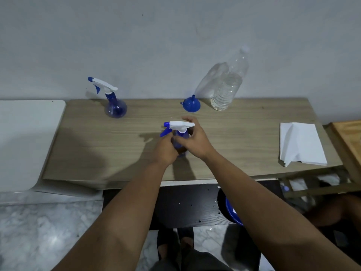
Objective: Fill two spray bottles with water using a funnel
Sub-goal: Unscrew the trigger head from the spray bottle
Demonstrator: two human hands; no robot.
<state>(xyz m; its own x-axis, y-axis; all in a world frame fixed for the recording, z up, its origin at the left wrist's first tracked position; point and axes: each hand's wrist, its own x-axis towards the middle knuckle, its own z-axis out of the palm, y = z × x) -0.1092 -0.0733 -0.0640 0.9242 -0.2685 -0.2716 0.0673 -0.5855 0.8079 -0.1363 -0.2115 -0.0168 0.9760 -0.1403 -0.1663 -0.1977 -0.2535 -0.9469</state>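
Note:
A blue spray bottle (180, 132) with a white trigger head stands at the middle of the wooden table (97, 145). My left hand (166, 150) grips its body from the left. My right hand (192, 138) wraps around its neck just under the white head. A second blue spray bottle (115, 106) stands untouched at the back left. A blue funnel (191, 104) sits upside down at the back, spout up. Beside it on the right stands a clear plastic water bottle (227, 89), roughly half full.
A folded white paper towel (301, 143) lies at the table's right end. A white surface (23, 137) adjoins the table on the left, a wooden frame (347, 137) on the right. Below the front edge sits a dark shelf with a blue bowl (232, 211).

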